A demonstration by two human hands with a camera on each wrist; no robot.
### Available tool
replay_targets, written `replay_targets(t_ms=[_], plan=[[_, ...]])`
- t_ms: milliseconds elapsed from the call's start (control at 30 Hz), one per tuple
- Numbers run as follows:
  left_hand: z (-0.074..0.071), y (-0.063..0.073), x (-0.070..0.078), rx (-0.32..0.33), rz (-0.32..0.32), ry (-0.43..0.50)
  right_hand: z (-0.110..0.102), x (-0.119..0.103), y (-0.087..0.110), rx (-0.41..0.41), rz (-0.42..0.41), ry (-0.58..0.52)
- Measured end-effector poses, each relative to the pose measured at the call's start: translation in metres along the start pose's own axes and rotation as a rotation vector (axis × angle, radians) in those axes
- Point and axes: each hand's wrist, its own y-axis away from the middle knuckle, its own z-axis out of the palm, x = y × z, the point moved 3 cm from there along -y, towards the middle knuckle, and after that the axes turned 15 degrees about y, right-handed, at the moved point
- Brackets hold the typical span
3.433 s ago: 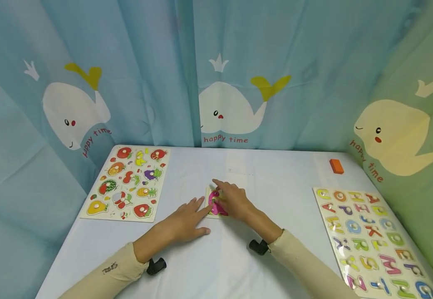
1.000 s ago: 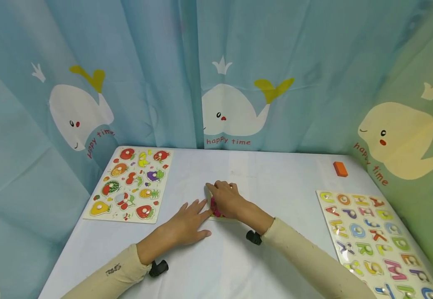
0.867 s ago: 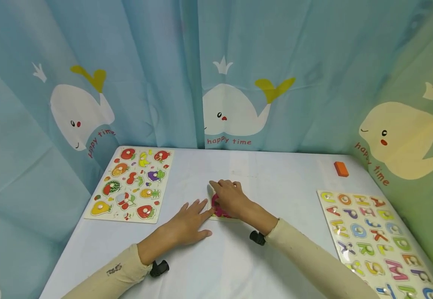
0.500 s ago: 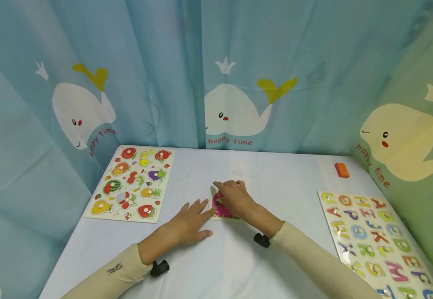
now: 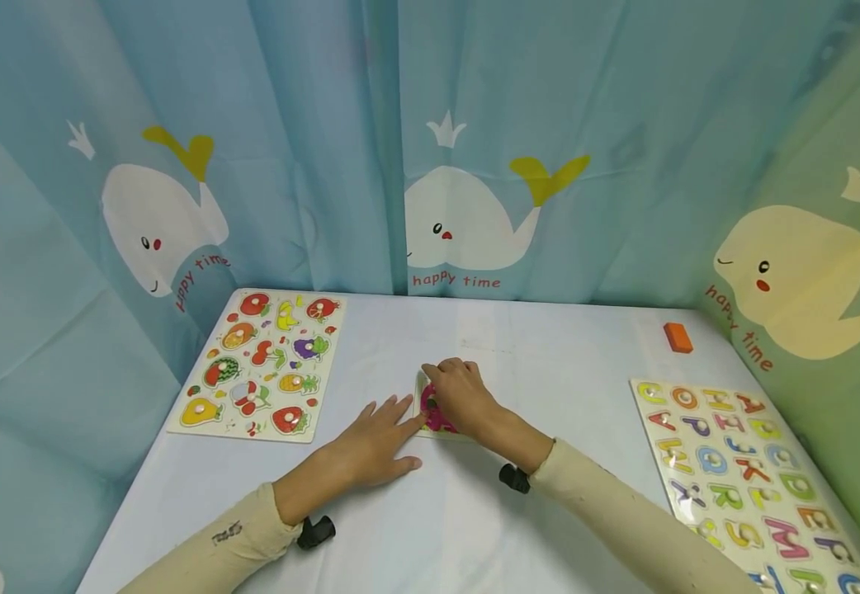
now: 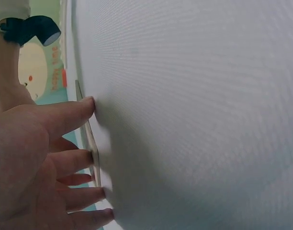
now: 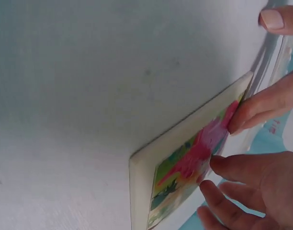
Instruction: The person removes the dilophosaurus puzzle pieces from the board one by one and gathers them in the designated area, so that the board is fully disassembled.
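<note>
A small white-rimmed puzzle board (image 7: 142, 175) with a pink dinosaur picture (image 5: 439, 421) lies flat in the middle of the table. My left hand (image 5: 374, 450) rests beside its left edge, palm down with fingers spread. Its index finger (image 7: 261, 103) touches the board's picture near the edge, and its thumb stands apart on the cloth. From above, my right hand (image 5: 463, 400) covers the board's right part. In the right wrist view its thumb and a curled finger come together on the picture and appear to pinch a puzzle piece. The piece itself is mostly hidden.
To the left lies a fruit puzzle board (image 5: 266, 326). A letter puzzle board (image 5: 760, 450) lies at the right, with an orange block (image 5: 678, 337) behind it. Blue whale-print curtains (image 5: 311, 148) stand around the table.
My right hand has made small shifts over the dinosaur board, now slightly left of half a second ago. The left hand keeps its place, and the head view has shifted a little.
</note>
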Motion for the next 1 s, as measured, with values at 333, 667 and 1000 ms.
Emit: replay_targets(t_ms=[333,667,1000], plan=[[0.000,0.001,0.002,0.000,-0.002,0.022,0.002,0.011,-0.005,-0.117,0.046,-0.121],[0.001,0.001,0.000,0.006,-0.007,0.024,0.005,0.013,-0.006,-0.101,0.025,-0.150],[0.001,0.001,-0.002,0.014,-0.005,0.023,0.004,0.016,-0.008,-0.079,0.014,-0.200]])
